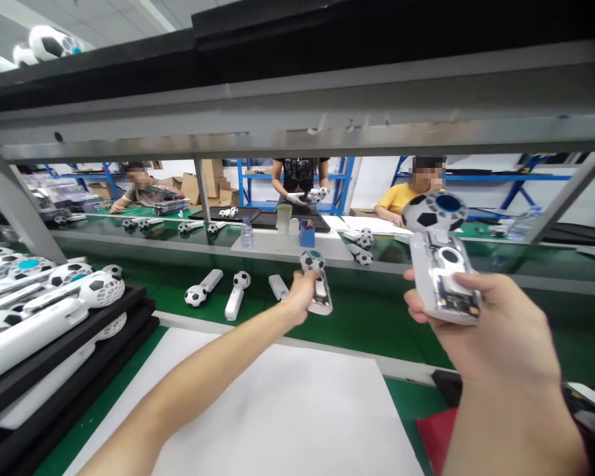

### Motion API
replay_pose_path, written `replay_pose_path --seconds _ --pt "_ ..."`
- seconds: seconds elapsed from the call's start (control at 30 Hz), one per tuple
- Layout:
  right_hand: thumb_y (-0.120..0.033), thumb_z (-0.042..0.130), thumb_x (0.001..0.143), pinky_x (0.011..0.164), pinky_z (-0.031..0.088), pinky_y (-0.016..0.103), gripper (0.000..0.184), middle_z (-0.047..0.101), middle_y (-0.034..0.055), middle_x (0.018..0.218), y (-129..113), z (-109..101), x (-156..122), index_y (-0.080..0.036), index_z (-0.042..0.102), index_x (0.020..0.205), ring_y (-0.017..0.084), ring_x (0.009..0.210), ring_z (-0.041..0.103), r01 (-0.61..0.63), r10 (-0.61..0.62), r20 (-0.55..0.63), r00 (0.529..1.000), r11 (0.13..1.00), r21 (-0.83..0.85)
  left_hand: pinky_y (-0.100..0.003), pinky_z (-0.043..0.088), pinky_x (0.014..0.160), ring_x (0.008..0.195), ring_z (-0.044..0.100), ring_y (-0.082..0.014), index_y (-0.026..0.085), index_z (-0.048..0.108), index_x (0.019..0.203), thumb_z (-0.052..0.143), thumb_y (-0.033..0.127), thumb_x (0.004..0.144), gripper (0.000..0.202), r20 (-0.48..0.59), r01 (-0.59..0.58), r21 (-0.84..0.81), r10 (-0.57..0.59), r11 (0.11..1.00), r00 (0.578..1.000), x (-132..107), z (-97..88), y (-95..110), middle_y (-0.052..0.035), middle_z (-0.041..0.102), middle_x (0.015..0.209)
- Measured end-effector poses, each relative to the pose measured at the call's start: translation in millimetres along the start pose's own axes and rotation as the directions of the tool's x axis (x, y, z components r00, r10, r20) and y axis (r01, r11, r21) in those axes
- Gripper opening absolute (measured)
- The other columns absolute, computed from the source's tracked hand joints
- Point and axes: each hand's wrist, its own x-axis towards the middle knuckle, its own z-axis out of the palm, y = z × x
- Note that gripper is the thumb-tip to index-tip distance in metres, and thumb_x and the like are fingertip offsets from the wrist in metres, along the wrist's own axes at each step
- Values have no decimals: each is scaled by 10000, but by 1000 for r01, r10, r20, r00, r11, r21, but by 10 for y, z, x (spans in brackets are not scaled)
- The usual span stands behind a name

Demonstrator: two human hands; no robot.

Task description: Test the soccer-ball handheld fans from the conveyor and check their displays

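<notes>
My right hand is closed around a white handheld fan with a football-patterned head. The fan's handle has its inside exposed, and my thumb lies on it. Farther off, over the green belt, my left hand grips a second football-headed fan, also with its handle interior showing. A white fan handle lies just left of that hand, its other end hidden. Two more football fans rest on the belt farther left.
Stacked black trays hold several fans at left. A white sheet covers the near bench. Overhead runs a grey shelf beam. Across the line, a gloved person handles a fan; two other people sit nearby. A bottle and blue box stand mid-line.
</notes>
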Motion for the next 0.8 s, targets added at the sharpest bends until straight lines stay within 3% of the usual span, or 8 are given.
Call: replay_pose_path --seconds 0.1,0.2,0.3,0.37,0.5,0.63,0.8 --pt "-170 582 628 397 522 282 247 718 98 710 62 61 -1 -122 682 849 197 439 628 -49 52 59 997 998 -49 -418 611 751 808 683 -197 122 505 1044 478 147 872 176 57 109 -259 -97 960 994 -349 -412 249 -141 663 1009" --pt "-169 620 612 579 636 357 330 758 85 834 132 168 -39 -177 667 938 258 603 732 -123 137 144 980 987 -100 -441 616 823 947 695 -219 141 516 1128 492 122 854 276 46 95 -427 -83 899 995 -731 -777 475 -152 643 1212" --pt "-158 652 592 692 656 421 417 765 92 953 199 333 -138 -182 663 1008 307 795 760 -239 242 205 948 970 -36 -409 628 792 977 698 -234 148 538 1237 532 97 840 400 48 68 -595 -49 801 998 -1058 -1025 642 -137 651 1259" --pt "-165 640 598 689 659 404 431 765 86 965 245 451 -222 -171 677 1028 289 830 755 -374 353 255 900 926 40 -374 634 735 937 709 -231 136 543 1284 549 84 820 467 101 93 -728 -29 680 995 -1219 -1142 706 -132 671 1241" --pt "-223 522 638 554 622 261 414 763 47 978 358 635 -384 -193 702 1009 174 686 722 -613 518 419 746 780 127 -287 626 711 976 710 -199 95 545 1321 528 143 793 530 280 234 -846 25 479 960 -1414 -1322 734 -132 640 1314" --pt "-266 520 674 481 571 209 396 737 20 949 453 735 -533 -204 688 1027 120 618 668 -597 420 584 695 789 144 -246 616 698 1102 679 -222 153 618 1260 581 207 756 508 344 238 -838 138 492 929 -1490 -1422 717 -101 563 1433" --pt "-242 594 719 581 602 280 302 714 44 964 583 806 -629 -164 661 1003 171 702 713 -498 344 663 665 866 49 -406 636 766 1118 667 -314 173 619 1194 617 151 767 428 258 66 -767 213 638 942 -1465 -1413 695 -117 626 1338"
